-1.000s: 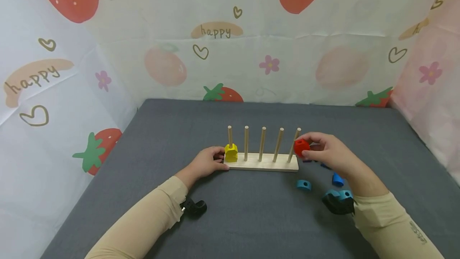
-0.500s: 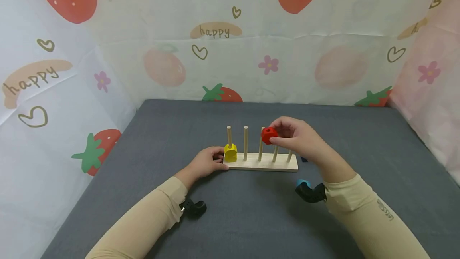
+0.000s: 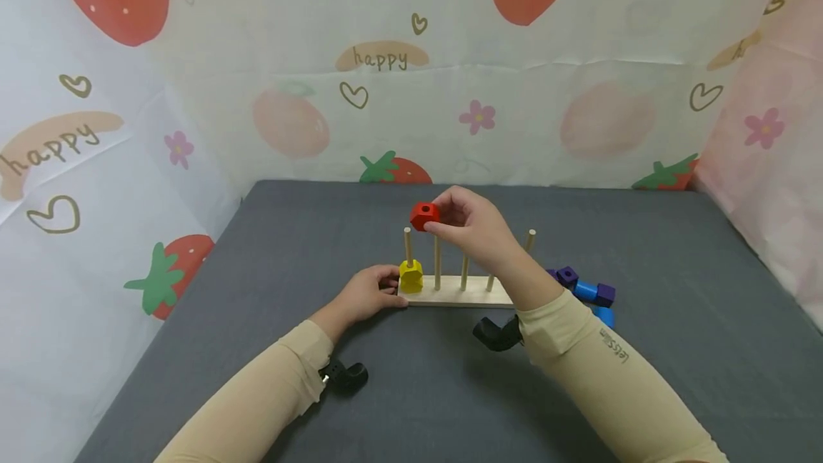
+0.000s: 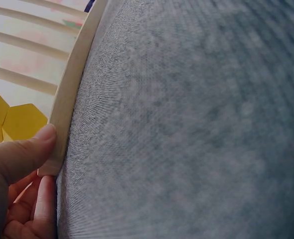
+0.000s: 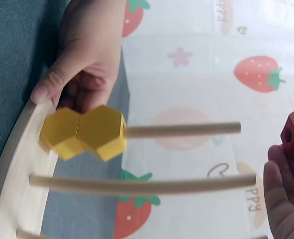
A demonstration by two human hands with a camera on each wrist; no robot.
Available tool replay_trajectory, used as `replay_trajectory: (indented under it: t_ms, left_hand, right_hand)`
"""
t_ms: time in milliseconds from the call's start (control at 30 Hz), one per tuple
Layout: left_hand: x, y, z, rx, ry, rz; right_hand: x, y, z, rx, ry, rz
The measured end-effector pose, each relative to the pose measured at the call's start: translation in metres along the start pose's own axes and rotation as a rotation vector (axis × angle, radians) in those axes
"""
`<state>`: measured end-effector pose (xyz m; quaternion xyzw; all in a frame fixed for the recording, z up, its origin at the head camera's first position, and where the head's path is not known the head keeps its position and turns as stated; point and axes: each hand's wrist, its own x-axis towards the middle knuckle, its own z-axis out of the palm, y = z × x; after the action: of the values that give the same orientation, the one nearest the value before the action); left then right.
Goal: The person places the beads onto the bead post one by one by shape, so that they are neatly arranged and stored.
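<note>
My left hand (image 3: 365, 294) grips the left end of a wooden peg board (image 3: 472, 293), the thumb lying on its front edge in the left wrist view. Two yellow faceted beads (image 5: 101, 132) are stacked on the leftmost peg (image 5: 187, 130), right beside that hand. Raised above the board, my right hand (image 3: 474, 228) pinches a red faceted bead (image 3: 424, 216) between thumb and fingers. The bead's hole shows on top. It hangs over the gap between the first two pegs, apart from both. My right forearm hides part of the board's right end.
Purple cube beads (image 3: 567, 276) and blue beads (image 3: 586, 291) lie on the grey cloth (image 3: 411, 391), right of the board and partly behind my right sleeve. A strawberry-patterned curtain (image 3: 514, 134) stands behind the table.
My right hand has carried the red bead leftward and up, from beside the rightmost peg to above the left pegs. My left hand has stayed on the board's end.
</note>
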<state>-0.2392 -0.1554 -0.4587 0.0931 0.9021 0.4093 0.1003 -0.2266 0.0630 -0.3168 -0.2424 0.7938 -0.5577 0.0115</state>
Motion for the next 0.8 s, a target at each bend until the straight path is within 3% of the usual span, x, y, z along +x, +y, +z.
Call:
replay_trajectory:
  t_ms: [367,800]
  left_hand:
    - [0.001,0.001,0.0,-0.015,0.002,0.019]
    - [-0.002,0.003,0.0,-0.023,0.002,0.012]
  right_hand:
    - [0.009,-0.002,0.019,-0.029,0.016,0.017]
    - [0.012,0.005,0.032,-0.056,0.043,0.108]
